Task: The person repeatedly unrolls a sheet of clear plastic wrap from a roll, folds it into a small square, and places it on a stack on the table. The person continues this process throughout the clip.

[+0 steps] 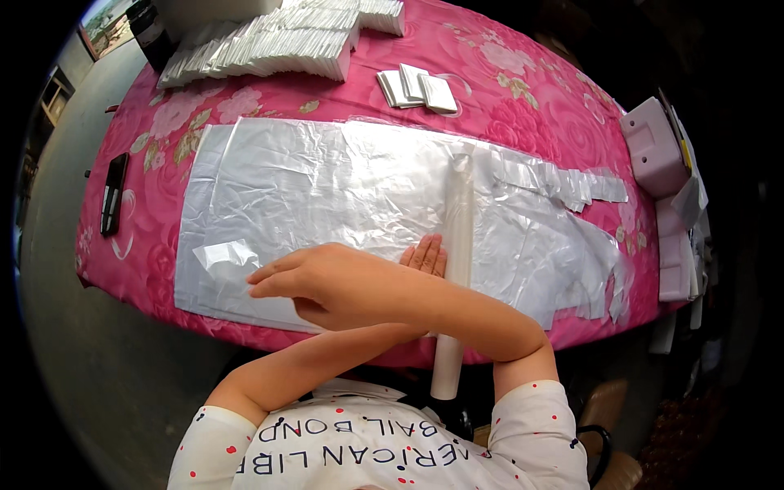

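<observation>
Arms crossed over the table, pink floral cloth. R hand reaches across to person's left; grip loosely curled, fingers together, thumb tucked under, pinching nothing visible, resting on clear plastic sheet. L hand passes beneath R forearm; only fingertips show, flat and pressed together on the sheet, touching the white roll just to their right. Small folded plastic piece just left of R grip. Far beyond grips: stacked white folded packets; three loose ones.
</observation>
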{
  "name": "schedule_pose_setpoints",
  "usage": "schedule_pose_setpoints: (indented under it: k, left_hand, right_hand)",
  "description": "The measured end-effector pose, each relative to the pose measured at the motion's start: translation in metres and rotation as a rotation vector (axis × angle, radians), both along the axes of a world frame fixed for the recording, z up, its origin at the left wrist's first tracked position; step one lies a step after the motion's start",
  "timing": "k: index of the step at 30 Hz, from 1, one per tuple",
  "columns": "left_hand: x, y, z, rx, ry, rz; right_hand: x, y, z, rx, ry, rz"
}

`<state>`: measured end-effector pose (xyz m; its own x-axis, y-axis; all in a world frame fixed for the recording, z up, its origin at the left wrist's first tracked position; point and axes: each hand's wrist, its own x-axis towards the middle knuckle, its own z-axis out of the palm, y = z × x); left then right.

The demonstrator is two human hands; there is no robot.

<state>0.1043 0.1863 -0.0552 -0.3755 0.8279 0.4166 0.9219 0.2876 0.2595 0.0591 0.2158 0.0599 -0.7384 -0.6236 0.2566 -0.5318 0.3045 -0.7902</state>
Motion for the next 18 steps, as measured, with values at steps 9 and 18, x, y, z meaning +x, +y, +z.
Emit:
schedule_pose_setpoints:
  k: [9,18]
  left_hand:
    - [-0.058,-0.049,0.044,0.142,-0.207,-0.004]
    - [-0.101,-0.1,0.013,-0.118,-0.137,0.327]
  right_hand:
    - [0.059,0.19,-0.067,0.789,0.258,-1.118]
    - [0.009,0.213,-0.104,0.568,0.508,-1.484]
